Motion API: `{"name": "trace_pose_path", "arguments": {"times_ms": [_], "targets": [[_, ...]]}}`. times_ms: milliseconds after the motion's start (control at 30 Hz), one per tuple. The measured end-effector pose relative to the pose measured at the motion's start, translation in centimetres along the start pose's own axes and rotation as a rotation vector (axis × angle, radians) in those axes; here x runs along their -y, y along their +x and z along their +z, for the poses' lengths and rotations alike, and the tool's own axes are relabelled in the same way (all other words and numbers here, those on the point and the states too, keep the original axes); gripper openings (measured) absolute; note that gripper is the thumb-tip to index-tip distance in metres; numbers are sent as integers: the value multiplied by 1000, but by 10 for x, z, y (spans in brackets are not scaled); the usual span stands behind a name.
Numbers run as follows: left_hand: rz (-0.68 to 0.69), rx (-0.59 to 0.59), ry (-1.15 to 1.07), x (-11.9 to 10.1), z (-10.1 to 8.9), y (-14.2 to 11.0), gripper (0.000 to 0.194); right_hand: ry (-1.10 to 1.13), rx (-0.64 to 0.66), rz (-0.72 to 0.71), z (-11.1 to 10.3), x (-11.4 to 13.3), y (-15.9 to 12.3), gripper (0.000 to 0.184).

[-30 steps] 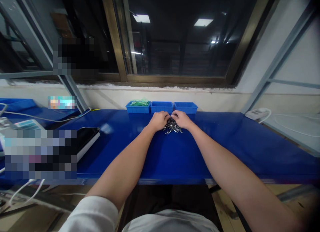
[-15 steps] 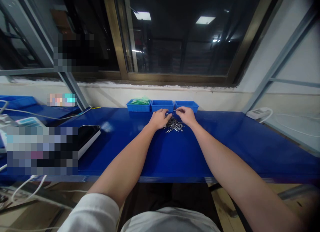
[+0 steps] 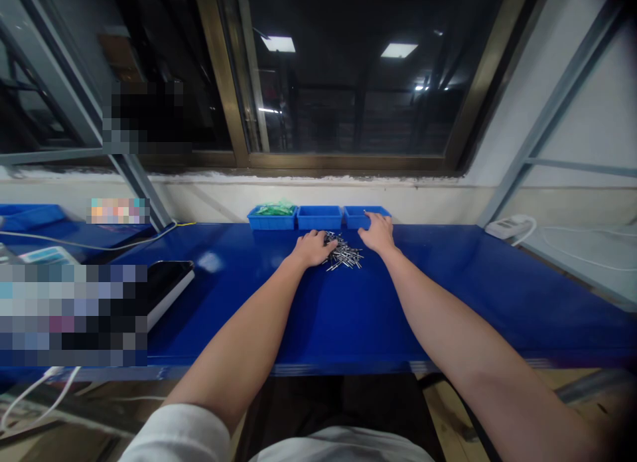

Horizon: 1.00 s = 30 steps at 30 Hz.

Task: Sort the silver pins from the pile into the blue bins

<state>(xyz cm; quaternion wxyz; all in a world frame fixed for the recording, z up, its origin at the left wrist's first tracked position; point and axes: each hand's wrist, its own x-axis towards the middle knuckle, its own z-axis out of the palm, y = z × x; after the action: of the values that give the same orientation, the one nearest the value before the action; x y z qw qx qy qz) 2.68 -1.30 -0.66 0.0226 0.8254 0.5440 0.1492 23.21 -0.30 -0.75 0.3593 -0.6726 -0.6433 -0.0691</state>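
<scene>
A loose pile of short, thin metal rods (image 3: 346, 255) lies on the blue table; their exact kind is too small to make out. My left hand (image 3: 313, 247) rests at the pile's left edge, fingers spread and thumb over the rods. At the front edge of the right blue bin (image 3: 354, 216) is my right hand (image 3: 378, 232), its thumb and forefinger apart and nothing visible between them. It partly covers that bin. To its left stand a middle blue bin (image 3: 320, 216) and a left blue bin (image 3: 256, 221) with green plastic packets (image 3: 277, 208).
The blue table (image 3: 343, 322) runs up to the wall below a window. A dark-topped device (image 3: 172, 276) lies on the left, partly pixelated. A white power strip (image 3: 507, 228) with its cable sits at the right, near a metal frame post (image 3: 527, 150).
My right hand has moved from beside the pile to the right bin, and its pinch on a thin rod has opened. My left hand stays at the pile. The view has shifted slightly.
</scene>
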Motion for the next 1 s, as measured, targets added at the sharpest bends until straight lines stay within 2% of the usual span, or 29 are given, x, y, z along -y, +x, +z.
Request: {"name": "trace_pose_path", "arguments": {"times_ms": [133, 267, 467, 633, 1000], "targets": [[19, 29, 1, 1, 1, 0, 67, -18, 33, -17, -2, 4, 0, 53], [21, 49, 6, 0, 2, 0, 69, -38, 64, -102, -1, 17, 0, 55], [19, 50, -3, -2, 5, 2, 68, -55, 179, -205, 14, 38, 2, 60], [12, 54, -18, -4, 5, 2, 68, -59, 276, -177, 22, 32, 4, 67], [5, 76, -39, -4, 6, 3, 70, -35, 319, -189, 29, 23, 5, 64]]}}
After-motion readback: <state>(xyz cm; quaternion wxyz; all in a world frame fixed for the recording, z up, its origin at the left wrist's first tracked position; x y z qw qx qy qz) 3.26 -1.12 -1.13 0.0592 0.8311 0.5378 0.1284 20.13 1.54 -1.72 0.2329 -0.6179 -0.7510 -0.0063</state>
